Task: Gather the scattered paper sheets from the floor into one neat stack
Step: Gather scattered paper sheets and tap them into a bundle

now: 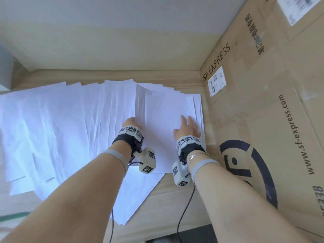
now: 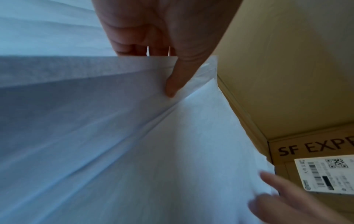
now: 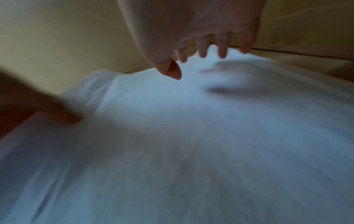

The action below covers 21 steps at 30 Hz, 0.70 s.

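Several white paper sheets (image 1: 52,123) lie fanned across the wooden floor, overlapping each other. At their right end lies a thicker pile of sheets (image 1: 168,109), beside the cardboard box. My left hand (image 1: 130,122) pinches the raised left edge of a top sheet (image 2: 95,84); its thumb lies on top and the fingers are tucked under the edge. My right hand (image 1: 188,126) lies with spread, straight fingers over the right part of the pile (image 3: 191,121), holding nothing. The right wrist view is blurred.
A large SF Express cardboard box (image 1: 263,111) stands close on the right, against the pile's edge. A beige wall with a skirting board (image 1: 114,74) runs along the far side. A grey object (image 1: 6,74) is at far left. Bare wooden floor (image 1: 166,199) shows near me.
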Tool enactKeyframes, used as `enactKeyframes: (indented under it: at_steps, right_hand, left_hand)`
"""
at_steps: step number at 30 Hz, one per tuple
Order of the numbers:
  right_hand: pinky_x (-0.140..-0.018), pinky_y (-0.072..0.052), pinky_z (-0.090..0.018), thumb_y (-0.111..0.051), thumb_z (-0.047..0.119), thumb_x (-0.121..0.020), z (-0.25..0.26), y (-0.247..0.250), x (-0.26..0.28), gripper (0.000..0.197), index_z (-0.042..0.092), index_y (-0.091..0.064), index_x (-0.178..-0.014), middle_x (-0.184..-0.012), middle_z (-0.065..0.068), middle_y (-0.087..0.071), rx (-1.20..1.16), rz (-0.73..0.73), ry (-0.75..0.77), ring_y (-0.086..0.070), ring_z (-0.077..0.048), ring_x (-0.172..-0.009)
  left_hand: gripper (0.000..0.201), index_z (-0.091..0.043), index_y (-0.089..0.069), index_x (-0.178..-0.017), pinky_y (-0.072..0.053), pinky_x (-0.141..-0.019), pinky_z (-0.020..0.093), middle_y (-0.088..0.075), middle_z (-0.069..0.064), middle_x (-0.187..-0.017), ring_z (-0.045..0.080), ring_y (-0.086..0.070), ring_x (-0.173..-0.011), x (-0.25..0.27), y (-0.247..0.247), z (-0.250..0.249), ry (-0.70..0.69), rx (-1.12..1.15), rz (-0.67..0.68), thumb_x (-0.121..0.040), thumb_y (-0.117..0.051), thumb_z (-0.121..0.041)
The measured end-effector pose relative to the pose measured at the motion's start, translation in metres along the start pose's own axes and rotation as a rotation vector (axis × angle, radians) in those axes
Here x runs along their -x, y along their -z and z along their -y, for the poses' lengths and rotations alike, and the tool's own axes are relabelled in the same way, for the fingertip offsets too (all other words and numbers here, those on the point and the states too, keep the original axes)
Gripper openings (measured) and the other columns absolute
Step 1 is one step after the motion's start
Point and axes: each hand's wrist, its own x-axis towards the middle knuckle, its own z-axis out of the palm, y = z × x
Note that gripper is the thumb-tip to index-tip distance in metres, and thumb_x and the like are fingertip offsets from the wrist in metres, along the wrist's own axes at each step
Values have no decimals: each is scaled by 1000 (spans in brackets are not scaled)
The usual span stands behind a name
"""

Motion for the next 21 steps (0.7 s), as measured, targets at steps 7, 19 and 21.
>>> enactKeyframes:
  at_steps: [7,19,21]
  right_hand:
    - [-112,-27,-52,-44,24,-90,-20,-4,-5,71,28,-3,-148,-157,-9,-11,-244,59,-417,-22,-34,-140]
    - [-107,-33,-45,-48,22,-89,7,-9,5,65,23,-18,-147,-151,-7,-27,-256,33,-274,-31,-34,-133]
    - [-107,-35,-43,-50,21,-88,9,-10,5,67,21,-18,-147,-149,-11,-30,-310,27,-283,-34,-35,-132]
  left_hand:
    - [41,-9,-47,-129,-41,-87,33,-55,13,-128,31,-54,-115,-3,-3,11,-24,-24,4,-92,-49,-27]
    - [33,-12,-59,-114,-34,-103,38,-22,4,-150,31,-26,-132,-5,3,18,-6,-155,-191,-83,-51,-7]
    - [39,-15,-57,-121,-34,-103,38,-18,2,-153,31,-22,-134,-5,4,20,-23,-133,-180,-83,-50,-7]
